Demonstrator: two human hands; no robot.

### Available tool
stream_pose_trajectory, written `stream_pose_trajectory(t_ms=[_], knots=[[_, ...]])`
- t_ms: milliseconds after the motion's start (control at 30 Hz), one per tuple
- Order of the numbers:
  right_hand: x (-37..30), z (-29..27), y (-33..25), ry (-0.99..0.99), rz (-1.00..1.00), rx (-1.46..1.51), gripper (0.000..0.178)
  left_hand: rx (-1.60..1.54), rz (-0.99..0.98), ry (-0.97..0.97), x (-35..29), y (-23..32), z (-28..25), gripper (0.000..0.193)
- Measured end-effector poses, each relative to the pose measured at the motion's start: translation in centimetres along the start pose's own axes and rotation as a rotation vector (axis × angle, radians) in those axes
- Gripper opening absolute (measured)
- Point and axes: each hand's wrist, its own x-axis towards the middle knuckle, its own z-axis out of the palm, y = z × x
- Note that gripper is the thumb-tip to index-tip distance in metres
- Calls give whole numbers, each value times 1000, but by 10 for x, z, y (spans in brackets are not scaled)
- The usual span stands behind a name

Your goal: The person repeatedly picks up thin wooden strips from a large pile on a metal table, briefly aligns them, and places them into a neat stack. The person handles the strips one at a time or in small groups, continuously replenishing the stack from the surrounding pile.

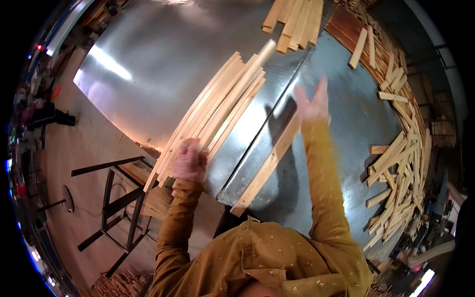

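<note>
My left hand (190, 161) is closed around the near end of a long wooden slat (242, 81), which lies slanted over a row of similar slats (205, 101) on the metal tabletop (163, 59). Motion blurs that hand a little. My right hand (313, 101) is over the right half of the table, fingers spread and blurred, holding nothing that I can see. Just below it a single slat (267, 171) lies at an angle, its far end partly covered by the hand and cuff.
At the far edge rests a group of shorter slats (294, 22). Loose wood pieces (396, 178) pile up along the right rim, near a brown board (346, 29). A narrow seam (262, 126) crosses the tabletop. A black metal frame (118, 203) stands on the floor at left.
</note>
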Motion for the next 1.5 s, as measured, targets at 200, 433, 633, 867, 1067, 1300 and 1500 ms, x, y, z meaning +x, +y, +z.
stream_pose_trajectory(t_ms=[200,433,633,867,1067,1300,1500], knots=[[-146,15,64,-487,493,-342,112,-438,-150,-155,-3,38,-24,35],[-134,-7,57,-538,726,-84,100,-206,-282,-768,-57,116,70,37],[-137,-14,74,-599,662,-93,100,-214,-331,-656,-71,105,81,43],[-161,-33,108,-849,342,-5,50,81,-148,-877,-66,167,56,73],[-120,-244,347,382,665,-677,77,395,-146,-670,-94,165,79,79],[-211,-478,526,468,1239,-473,101,-558,-187,-616,-70,463,158,66],[-280,-502,619,658,1089,-110,92,-776,415,-1406,-157,727,223,71]])
